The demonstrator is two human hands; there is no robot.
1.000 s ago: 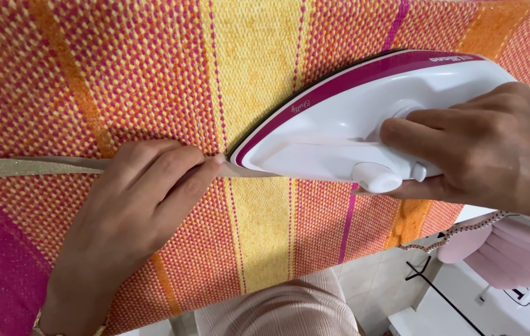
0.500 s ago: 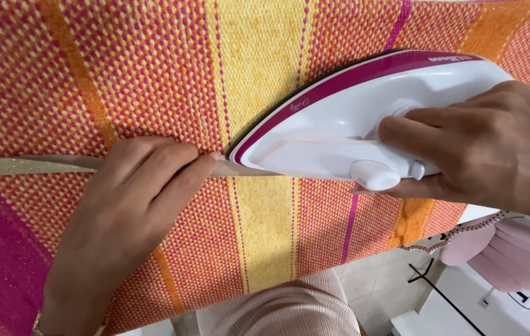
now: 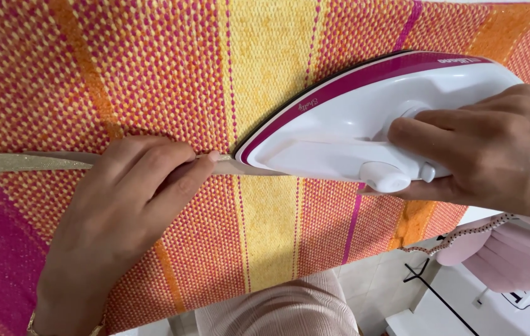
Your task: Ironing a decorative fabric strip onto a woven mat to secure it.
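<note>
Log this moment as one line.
left hand: pressing tan strip flat | right hand: holding white-and-magenta iron on strip | surface: striped woven cloth

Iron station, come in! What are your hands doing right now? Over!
Right hand grips white-and-magenta iron. Left hand pins beige strip on striped woven cloth. Fingertips close to iron's tip.

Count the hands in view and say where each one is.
2. The left hand presses flat on the beige strip lying across the striped woven cloth. The right hand grips the handle of the white and magenta iron. No other hands show.
</note>
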